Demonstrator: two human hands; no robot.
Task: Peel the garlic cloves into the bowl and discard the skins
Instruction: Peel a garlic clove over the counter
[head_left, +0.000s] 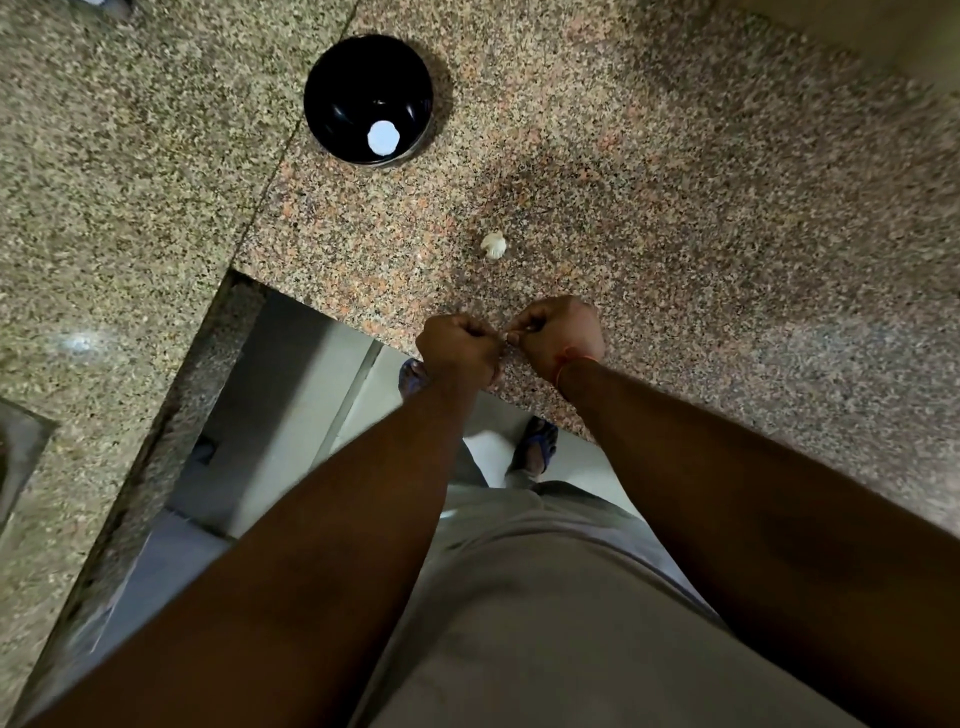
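Note:
A black bowl (368, 98) stands on the granite counter at the back left; a round white patch shows inside it near the front. A white garlic bulb (493, 245) lies on the counter between the bowl and my hands. My left hand (457, 349) and my right hand (558, 332) are held together over the counter's front edge, fingers curled. Their fingertips meet and pinch something very small between them, most likely a garlic clove; it is almost wholly hidden. A thin orange thread circles my right wrist.
The speckled granite counter (675, 208) forms an L, with a seam running past the bowl. Its inner corner (234, 273) lies left of my hands. Below are a pale floor and my feet in dark sandals (537, 447).

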